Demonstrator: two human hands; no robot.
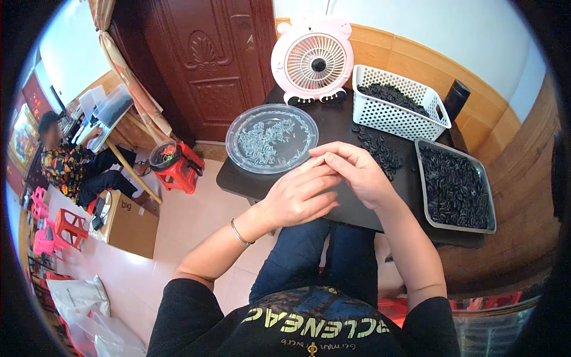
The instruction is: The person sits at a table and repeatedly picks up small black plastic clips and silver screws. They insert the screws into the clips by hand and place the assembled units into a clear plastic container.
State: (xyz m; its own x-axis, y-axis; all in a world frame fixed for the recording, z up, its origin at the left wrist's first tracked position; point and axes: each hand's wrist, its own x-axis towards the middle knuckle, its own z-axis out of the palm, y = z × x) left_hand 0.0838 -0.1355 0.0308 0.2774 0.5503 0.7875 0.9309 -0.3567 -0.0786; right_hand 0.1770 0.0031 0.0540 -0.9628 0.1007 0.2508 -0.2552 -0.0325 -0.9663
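My left hand (300,193) and my right hand (361,175) meet above the table's front edge, fingertips pressed together. Both are closed in a pinch; whatever lies between the fingertips is hidden or too small to make out. Just beyond my left hand stands a round clear plastic dish (231,144) with many small, thin, pale translucent pieces (264,140) scattered in it. Behind my right hand lies a loose pile of small black curved pieces (383,153) on the dark table (238,179). A bangle circles my left wrist.
A pink fan (318,64) stands at the back. To its right, a white perforated basket (410,122) and a clear rectangular tray (492,221) hold more black pieces, beside a black cylinder (457,98). At left are a red stool (177,175), a carton (132,223) and a seated person (68,160).
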